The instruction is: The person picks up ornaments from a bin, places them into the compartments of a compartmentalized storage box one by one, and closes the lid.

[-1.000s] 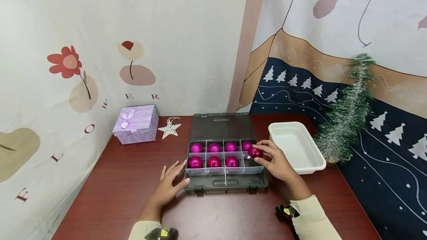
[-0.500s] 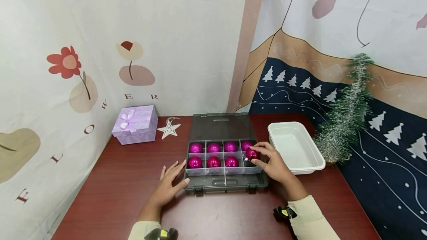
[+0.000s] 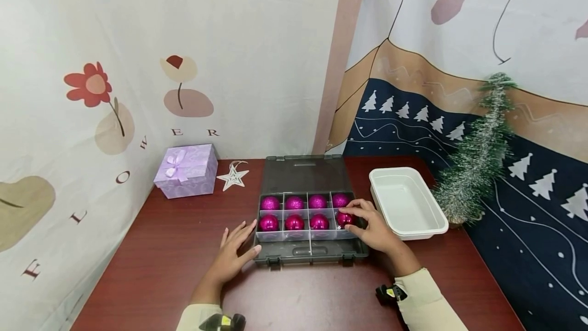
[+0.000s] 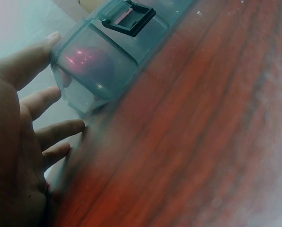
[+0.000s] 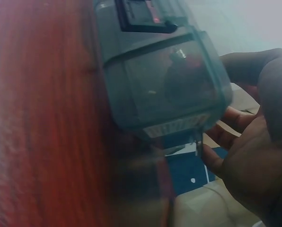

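An open, dark translucent compartment box [image 3: 294, 255] stands on the table, its lid [image 3: 303, 175] laid back. Pink Christmas baubles fill its two divided rows: glittery ones [image 3: 294, 203] behind, shiny ones [image 3: 294, 222] in front. With thumb and fingers, my right hand [image 3: 375, 225] holds a shiny bauble [image 3: 345, 218] down in the front row's rightmost compartment; part of that bauble is hidden. My left hand [image 3: 233, 254] rests at the box's left side, fingers spread, thumb at the front left corner. In the left wrist view, its fingertips touch or nearly touch the clear wall [image 4: 96, 71].
To the right stands a white tray [image 3: 397, 231], with a small frosted Christmas tree [image 3: 478, 167] behind it. A lilac gift box [image 3: 187, 172] and a white star ornament [image 3: 233, 178] sit at the back left. Printed cloth hangs around the table.
My right hand has moved slightly left and down, lowering the shiny bauble from above the divider into the front right compartment. The left hand stays at the box's side.
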